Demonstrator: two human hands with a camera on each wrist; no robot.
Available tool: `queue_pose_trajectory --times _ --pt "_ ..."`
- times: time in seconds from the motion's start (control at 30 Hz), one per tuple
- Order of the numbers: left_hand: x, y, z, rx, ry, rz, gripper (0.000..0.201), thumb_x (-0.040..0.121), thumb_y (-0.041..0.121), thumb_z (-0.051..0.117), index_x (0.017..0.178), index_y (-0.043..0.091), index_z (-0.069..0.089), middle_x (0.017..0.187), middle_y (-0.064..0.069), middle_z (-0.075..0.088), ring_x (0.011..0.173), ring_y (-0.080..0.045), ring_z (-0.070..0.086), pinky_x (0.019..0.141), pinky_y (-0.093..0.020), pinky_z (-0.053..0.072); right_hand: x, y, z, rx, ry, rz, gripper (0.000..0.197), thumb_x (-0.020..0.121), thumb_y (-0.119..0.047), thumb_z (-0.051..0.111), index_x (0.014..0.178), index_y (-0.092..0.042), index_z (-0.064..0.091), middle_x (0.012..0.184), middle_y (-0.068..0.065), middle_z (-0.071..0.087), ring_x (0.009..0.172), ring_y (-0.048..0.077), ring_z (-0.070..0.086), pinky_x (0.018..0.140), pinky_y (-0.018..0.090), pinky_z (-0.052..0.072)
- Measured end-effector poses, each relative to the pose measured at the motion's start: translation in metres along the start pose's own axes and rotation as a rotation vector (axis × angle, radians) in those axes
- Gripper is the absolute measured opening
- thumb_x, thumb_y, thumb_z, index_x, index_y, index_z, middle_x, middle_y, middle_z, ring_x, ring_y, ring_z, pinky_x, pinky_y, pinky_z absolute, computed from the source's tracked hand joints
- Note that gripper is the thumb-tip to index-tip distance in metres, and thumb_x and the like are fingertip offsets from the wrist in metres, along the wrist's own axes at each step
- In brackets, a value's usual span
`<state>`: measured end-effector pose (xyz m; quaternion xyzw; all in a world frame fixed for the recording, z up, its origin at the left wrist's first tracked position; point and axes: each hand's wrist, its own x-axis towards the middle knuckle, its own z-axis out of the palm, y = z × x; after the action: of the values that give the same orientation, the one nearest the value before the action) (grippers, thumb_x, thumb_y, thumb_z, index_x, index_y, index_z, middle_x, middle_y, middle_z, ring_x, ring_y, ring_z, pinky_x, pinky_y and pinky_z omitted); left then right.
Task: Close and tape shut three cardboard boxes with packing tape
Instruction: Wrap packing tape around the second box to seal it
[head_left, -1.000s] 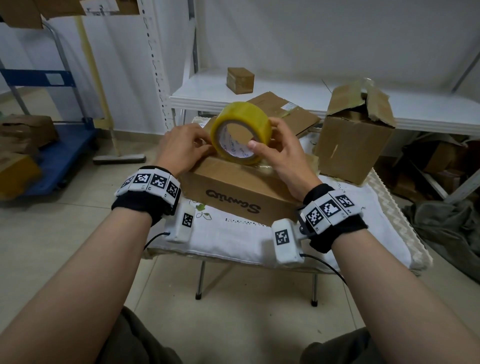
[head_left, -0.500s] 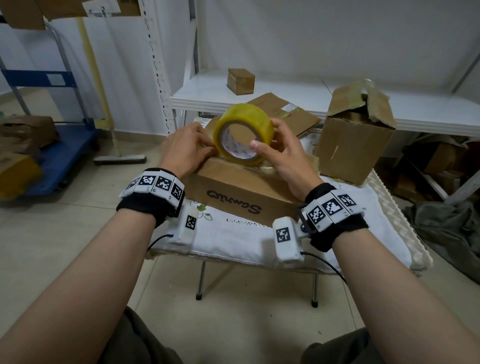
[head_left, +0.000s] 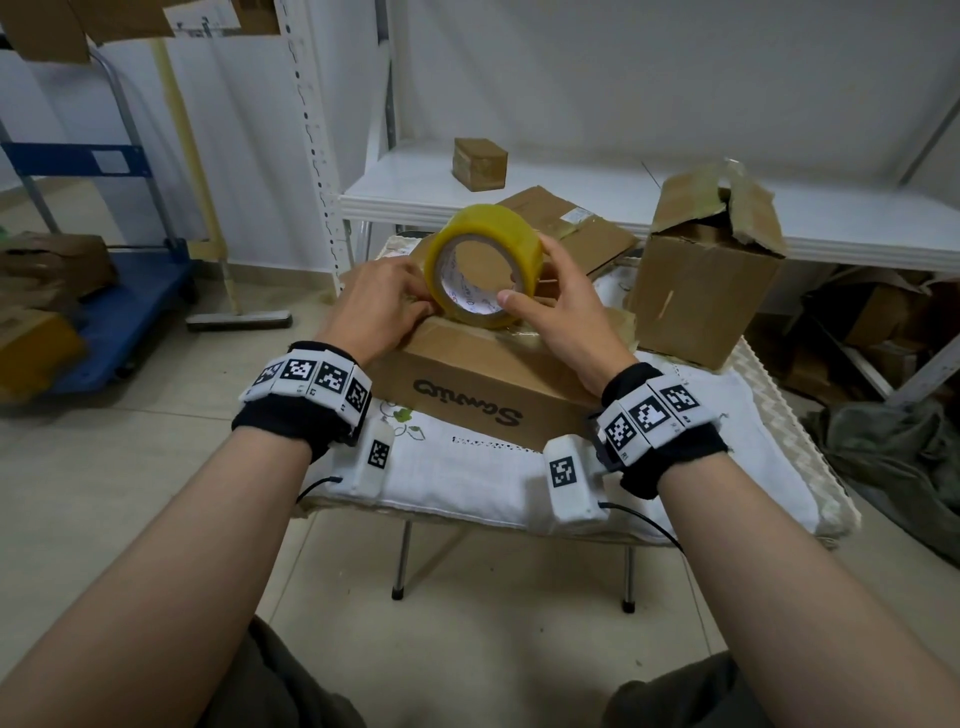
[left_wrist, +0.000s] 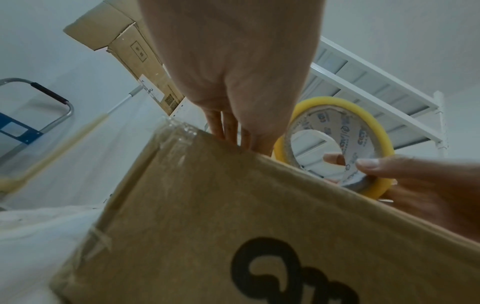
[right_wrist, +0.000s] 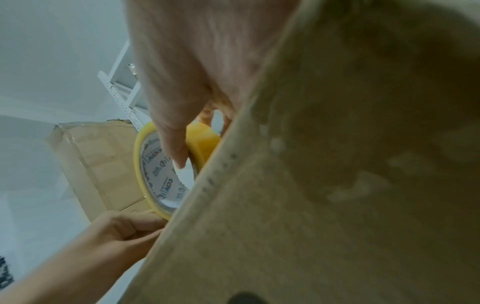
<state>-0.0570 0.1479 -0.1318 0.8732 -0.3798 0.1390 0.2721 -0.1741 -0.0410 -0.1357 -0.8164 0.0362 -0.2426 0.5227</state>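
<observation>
Tape roll (head_left: 485, 265): yellow, standing on edge on top of the near box, core facing the viewer.
Right hand (head_left: 563, 317): grip closed on the tape roll, thumb at the core's rim, fingers over the outer face.
Left hand (head_left: 382, 312): fingers curled at the roll's left foot on the box top; whether they pinch the tape end cannot be told.
Near box (head_left: 483, 379): closed, printed side facing near, on the white-clothed counter (head_left: 467, 483).
Tall box (head_left: 701, 291): far right on the counter, flaps up and torn.
Flat box (head_left: 571, 228): just behind the roll.
Small box (head_left: 479, 163): on the far white shelf (head_left: 571, 197).
</observation>
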Motion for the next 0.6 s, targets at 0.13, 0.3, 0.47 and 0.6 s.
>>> queue_pose_trajectory --times 0.13,0.3,0.47,0.6 --pt "-0.001 -0.002 0.002 0.034 0.084 0.010 0.015 0.083 0.022 0.078 0.098 0.020 0.080 0.099 0.000 0.076 0.097 -0.023 0.063 0.107 -0.044 0.038 0.003 0.000 -0.004 -0.041 0.020 0.024 0.064 0.089 -0.024 0.078 0.144 -0.022 0.046 0.123 0.001 0.062 0.108 0.013 0.062 0.090 0.020 0.053" --pt "-0.006 -0.001 0.004 0.034 0.088 0.080 0.015 0.085 0.029 0.076 0.096 0.021 0.081 0.102 0.003 0.077 0.099 -0.023 0.065 0.100 -0.051 0.045 0.002 0.000 -0.007 -0.050 0.028 0.065 0.053 0.083 -0.024 0.083 0.126 -0.013 0.055 0.116 0.007 0.068 0.104 0.018 0.066 0.089 0.025 0.057" --pt "-0.006 -0.001 0.010 0.123 0.087 0.018 0.021 0.091 0.040 0.065 0.104 0.029 0.079 0.110 0.009 0.075 0.111 -0.020 0.060 0.103 -0.045 0.038 0.002 0.000 -0.003 -0.038 0.033 0.076 0.047 0.083 -0.020 0.083 0.121 -0.010 0.057 0.113 0.008 0.071 0.103 0.020 0.069 0.094 0.039 0.058" --pt "-0.005 0.006 0.013 0.168 0.129 -0.117 0.022 0.092 0.038 0.064 0.106 0.027 0.077 0.114 0.001 0.071 0.122 -0.022 0.048 0.104 -0.041 0.029 0.002 -0.001 -0.003 -0.007 0.084 0.069 0.044 0.079 -0.020 0.085 0.115 -0.010 0.061 0.103 0.011 0.074 0.097 0.025 0.071 0.088 0.038 0.059"
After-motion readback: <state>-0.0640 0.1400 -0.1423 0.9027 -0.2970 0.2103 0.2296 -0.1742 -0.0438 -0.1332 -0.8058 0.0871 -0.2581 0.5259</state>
